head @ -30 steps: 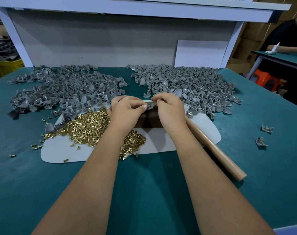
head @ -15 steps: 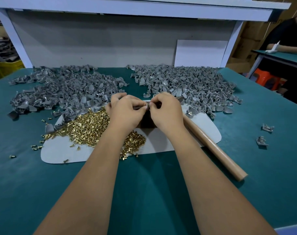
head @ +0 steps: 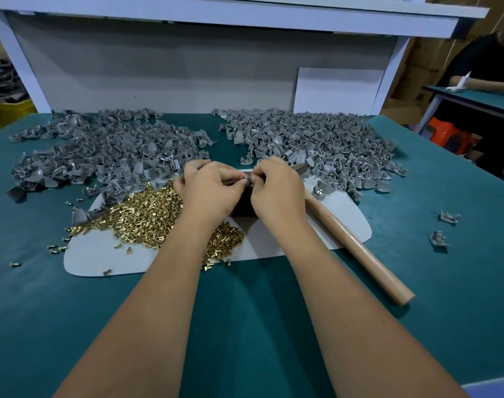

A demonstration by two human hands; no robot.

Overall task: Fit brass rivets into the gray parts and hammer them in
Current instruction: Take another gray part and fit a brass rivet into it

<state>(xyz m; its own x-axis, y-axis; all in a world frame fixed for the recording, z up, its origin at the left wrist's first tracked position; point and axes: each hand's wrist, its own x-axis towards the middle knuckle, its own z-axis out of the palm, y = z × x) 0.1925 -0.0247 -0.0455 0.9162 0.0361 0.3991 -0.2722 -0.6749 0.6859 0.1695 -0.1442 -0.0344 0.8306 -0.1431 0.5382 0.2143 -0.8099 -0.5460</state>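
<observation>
My left hand (head: 210,191) and my right hand (head: 276,191) meet fingertip to fingertip over a dark block (head: 243,206) on the white mat (head: 101,254). Between the fingertips sits a small gray part (head: 248,179), pinched from both sides and mostly hidden. I cannot tell whether a rivet is among the fingers. A heap of brass rivets (head: 147,214) lies on the mat under my left wrist. Two big piles of gray parts (head: 107,153) (head: 325,145) spread behind the hands. The hammer lies right of my right hand, wooden handle (head: 357,245) pointing toward me.
Two gray parts (head: 449,217) (head: 439,239) lie apart at the right on the green table (head: 245,326). Stray rivets (head: 55,248) dot the cloth left of the mat. A gray back wall closes the bench. Another person sits at a table at far right.
My hands have closed together; the right hand shifted slightly left to meet the left over the block. The piles and the hammer have not moved.
</observation>
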